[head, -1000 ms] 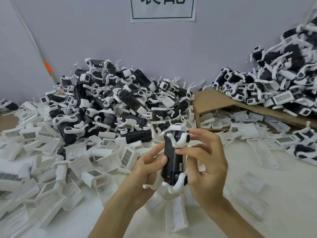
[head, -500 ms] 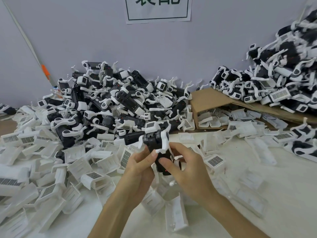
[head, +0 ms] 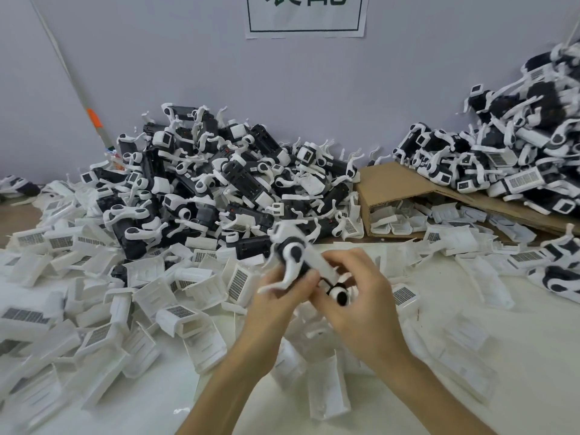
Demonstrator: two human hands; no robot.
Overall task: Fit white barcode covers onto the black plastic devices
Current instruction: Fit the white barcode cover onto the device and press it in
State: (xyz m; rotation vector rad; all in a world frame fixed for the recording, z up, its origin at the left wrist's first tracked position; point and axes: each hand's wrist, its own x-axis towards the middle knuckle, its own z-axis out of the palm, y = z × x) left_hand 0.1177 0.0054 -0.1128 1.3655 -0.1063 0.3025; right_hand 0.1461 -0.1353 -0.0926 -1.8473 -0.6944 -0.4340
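The left hand (head: 277,301) and the right hand (head: 365,309) are close together just above the bench (head: 539,365), both clamped on one black device (head: 295,253), which is held tilted with its upper end to the left. The left thumb and fingers pinch its lower middle, and the right fingers curl over its right end. A white cover (head: 318,262) lies along the device's upper side, but the blur hides whether it is fully seated. Under the wrists a few empty covers (head: 328,394) lie open on the bench. To the left, loose white covers (head: 183,318) with barcode labels spread thickly to the edge of view, crowding the space beside the left forearm. Behind the hands a heap of black devices (head: 238,180) with white clips rises against the wall. To its right a cardboard box (head: 389,186) lies on its side, with more covers spilling from its mouth. A second heap of devices (head: 514,142) is piled on the cardboard at the far right. On the wall hangs a paper sign (head: 306,23), and a pole (head: 78,86) with an orange band leans at the left.
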